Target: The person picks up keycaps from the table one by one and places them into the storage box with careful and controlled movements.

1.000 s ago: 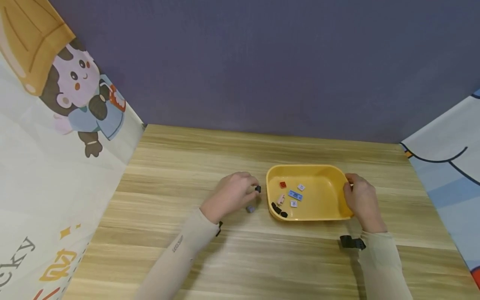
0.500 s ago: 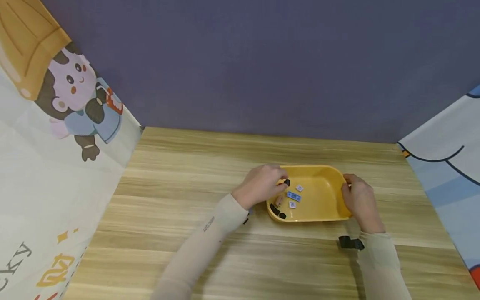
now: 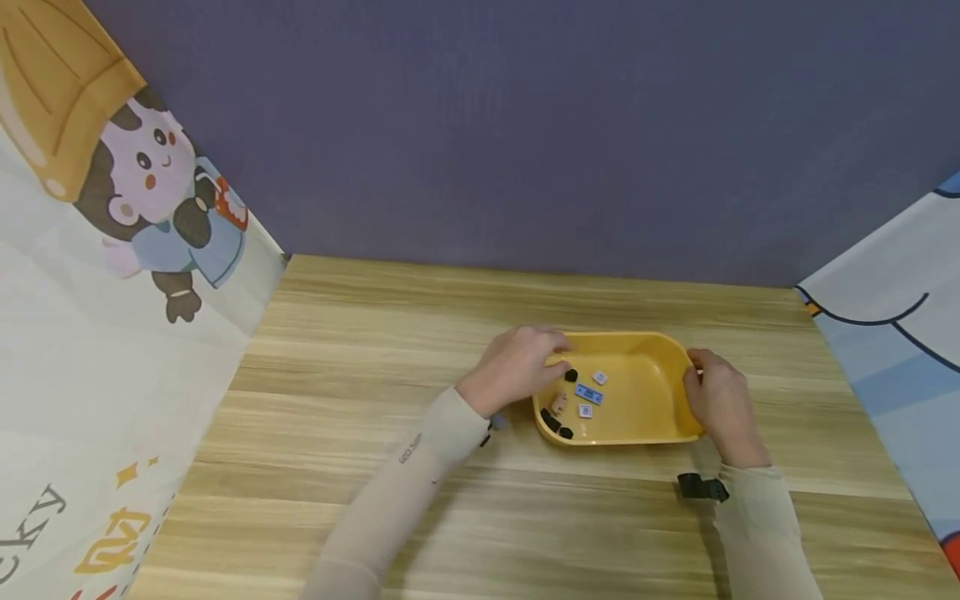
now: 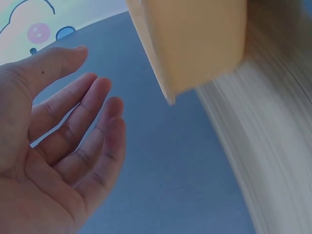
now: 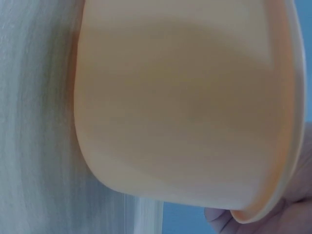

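Observation:
A yellow plastic tub (image 3: 630, 439) stands on the table. My left hand (image 3: 517, 363) is over its left end, thumb and fingers apart with nothing between them; in the left wrist view that hand (image 4: 73, 141) has loosely bent fingers beside the tub's wall (image 4: 200, 44). Just below its fingertips in the tub lies a small black piece (image 3: 572, 376). My right hand (image 3: 722, 404) grips the tub's right rim; in the right wrist view its fingers (image 5: 287, 214) show partly behind the rim. A blue tile (image 3: 588, 393) and two white tiles lie inside.
A pinkish piece (image 3: 559, 403) and several black pieces (image 3: 551, 420) lie in the tub's near left corner. A small grey-blue piece (image 3: 498, 422) is on the wooden table (image 3: 360, 375), partly behind the left wrist. A dark wall (image 3: 525, 133) rises behind the table.
My left hand moved right from the table to over the tub and let go of a black piece, which now lies inside. The red piece is hidden behind that hand. My right hand stayed put.

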A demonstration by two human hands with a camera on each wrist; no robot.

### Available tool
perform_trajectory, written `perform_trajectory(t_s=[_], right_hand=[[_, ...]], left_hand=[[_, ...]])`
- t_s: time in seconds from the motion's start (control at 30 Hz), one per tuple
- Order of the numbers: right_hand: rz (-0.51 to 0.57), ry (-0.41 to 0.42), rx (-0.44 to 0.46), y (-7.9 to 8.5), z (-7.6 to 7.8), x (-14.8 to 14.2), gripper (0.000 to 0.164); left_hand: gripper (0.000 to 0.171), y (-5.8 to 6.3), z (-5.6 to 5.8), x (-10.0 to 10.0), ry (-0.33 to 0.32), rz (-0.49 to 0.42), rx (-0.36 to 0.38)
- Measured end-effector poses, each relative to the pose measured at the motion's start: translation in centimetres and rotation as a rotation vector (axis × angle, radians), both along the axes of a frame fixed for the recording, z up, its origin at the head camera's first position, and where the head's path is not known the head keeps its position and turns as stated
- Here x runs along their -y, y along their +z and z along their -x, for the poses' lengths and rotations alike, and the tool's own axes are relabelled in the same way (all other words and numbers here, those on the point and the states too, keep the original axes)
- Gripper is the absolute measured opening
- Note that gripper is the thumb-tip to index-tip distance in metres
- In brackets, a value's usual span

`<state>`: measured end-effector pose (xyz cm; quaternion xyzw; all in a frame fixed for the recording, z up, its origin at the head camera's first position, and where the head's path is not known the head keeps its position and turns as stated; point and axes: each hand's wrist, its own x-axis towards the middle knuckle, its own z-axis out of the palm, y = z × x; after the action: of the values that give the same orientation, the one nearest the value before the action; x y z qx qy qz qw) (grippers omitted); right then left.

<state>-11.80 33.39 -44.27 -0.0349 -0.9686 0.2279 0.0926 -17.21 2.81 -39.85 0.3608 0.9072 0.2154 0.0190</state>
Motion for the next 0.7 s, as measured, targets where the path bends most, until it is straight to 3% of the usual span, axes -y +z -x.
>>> perform_trajectory(t_s=[0.2,0.37,0.53,0.7], right_hand=[[-0.002,0.001,-0.006,0.0,-0.1,0.1,0.031],[-0.008,-0.002,0.019,0.0,-0.1,0.0,0.031],[-0.007,-0.007,0.032,0.0,0.0,0.0,0.031],[-0.002,-0.01,0.038,0.1,0.1,0.0,0.032]], left_hand=[[0.025,0.3,-1.1,3.0,0.026,-0.013,0.004],[0.02,-0.3,-2.0,5.1,0.021,-0.017,-0.01],[0.018,-1.5,-2.3,6.7,0.003,-0.03,0.003],[0.015,-3.4,-2.7,7.8,-0.079,-0.005,0.068]])
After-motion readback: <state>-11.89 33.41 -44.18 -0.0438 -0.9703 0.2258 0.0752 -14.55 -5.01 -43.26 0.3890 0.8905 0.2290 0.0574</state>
